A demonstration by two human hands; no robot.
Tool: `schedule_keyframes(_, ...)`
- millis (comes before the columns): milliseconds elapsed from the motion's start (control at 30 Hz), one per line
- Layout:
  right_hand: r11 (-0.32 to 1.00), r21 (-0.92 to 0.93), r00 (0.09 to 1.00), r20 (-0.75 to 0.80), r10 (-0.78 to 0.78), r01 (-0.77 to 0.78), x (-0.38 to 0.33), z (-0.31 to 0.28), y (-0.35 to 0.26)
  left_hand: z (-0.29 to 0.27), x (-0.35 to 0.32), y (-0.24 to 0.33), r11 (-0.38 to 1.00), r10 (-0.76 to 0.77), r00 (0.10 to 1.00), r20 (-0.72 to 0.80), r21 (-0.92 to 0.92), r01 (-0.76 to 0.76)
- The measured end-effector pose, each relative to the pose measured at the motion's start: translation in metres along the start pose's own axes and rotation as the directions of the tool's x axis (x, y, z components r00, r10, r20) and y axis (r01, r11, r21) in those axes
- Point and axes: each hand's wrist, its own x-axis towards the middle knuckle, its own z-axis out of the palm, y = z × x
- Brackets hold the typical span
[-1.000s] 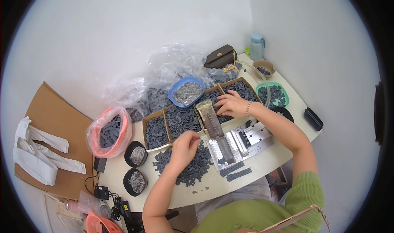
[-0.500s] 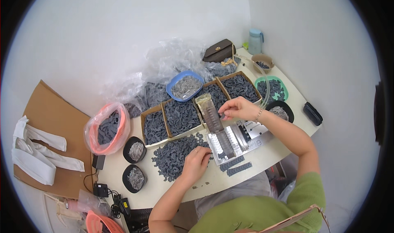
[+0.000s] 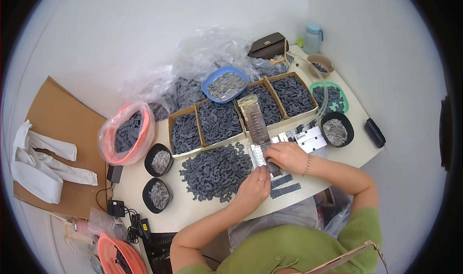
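Both hands meet at a metal jig (image 3: 257,154) with a row of bright slots, near the table's front edge. My left hand (image 3: 254,189) is closed, its fingertips pressed at the jig's near left side. My right hand (image 3: 288,157) bends over the jig from the right, fingers curled down on it; whatever sits under those fingertips is hidden. Behind the jig stands a clear ridged cover (image 3: 254,118). Two dark grey strips of joined pieces (image 3: 285,190) lie in front, partly behind my left hand. A loose heap of small dark grey plastic pieces (image 3: 217,171) spreads to the left.
Cardboard trays of grey pieces (image 3: 219,122) line the back, a blue basin of metal pins (image 3: 225,84) resting on them. Black bowls of pins (image 3: 158,195) stand left, another black bowl (image 3: 336,131) right. A white block (image 3: 311,140) with a tube adjoins the jig. A green tray (image 3: 329,98) sits far right.
My right hand has come down and nearer, from beside the clear cover onto the jig. My left hand has shifted right from the heap's edge to the jig. The whole view has shifted slightly.
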Motion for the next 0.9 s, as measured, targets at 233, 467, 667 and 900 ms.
schedule_keyframes(233, 0.926, -0.258, 0.958, -0.006, -0.285, 0.274, -0.012, 0.015, -0.016, -0.005, -0.021, -0.017, 0.968, -0.148, 0.982, -0.115, -0.223, 0.119)
schedule_keyframes(467, 0.935, -0.265, 0.972, 0.081, -0.222, 0.235, 0.004, 0.004, -0.025, -0.019, -0.003, -0.064, 0.924, -0.353, 0.936, -0.012, -0.16, 0.347)
schedule_keyframes(667, 0.968, -0.138, 0.977, 0.024, -0.21, 0.211, 0.052, 0.033, -0.011, -0.022, 0.002, -0.075, 0.918, -0.369, 0.926, 0.083, -0.122, 0.377)
schedule_keyframes(900, 0.981, 0.176, 0.991, 0.119, 0.058, -0.079, 0.035, 0.005, 0.003, -0.039, -0.003, -0.08, 0.677, -0.522, 0.843, 0.131, -0.538, 0.503)
